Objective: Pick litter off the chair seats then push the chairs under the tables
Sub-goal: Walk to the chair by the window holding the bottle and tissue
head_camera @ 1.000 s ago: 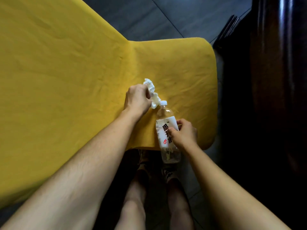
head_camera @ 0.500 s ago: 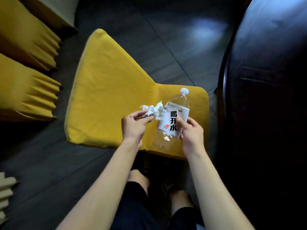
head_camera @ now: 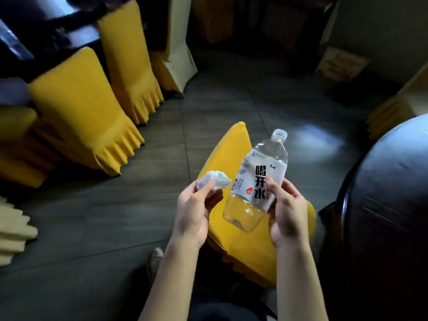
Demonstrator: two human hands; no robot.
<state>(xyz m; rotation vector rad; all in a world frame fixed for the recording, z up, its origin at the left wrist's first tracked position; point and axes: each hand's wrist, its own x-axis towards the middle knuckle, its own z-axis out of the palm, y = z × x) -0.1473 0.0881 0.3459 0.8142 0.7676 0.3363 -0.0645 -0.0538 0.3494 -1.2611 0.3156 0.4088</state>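
At the far left two yellow-covered chairs with pleated skirts stand on the dark tiled floor, well apart from me. More to the middle, my left hand is lifted in front of me; the thumb and the fingers pinch a crumpled white tissue, which is in the air and not on any seat. Below both hands is the yellow chair; my arms hide much of its seat. Next comes the clear plastic bottle, with a white label, black characters and a pale cap. It is tilted, with the cap pointing away from me, and it is held above the seat. My right hand grips its lower half, the fingers curled around it and the thumb on the label. At the far right is the dark round bench, just beside the chair.
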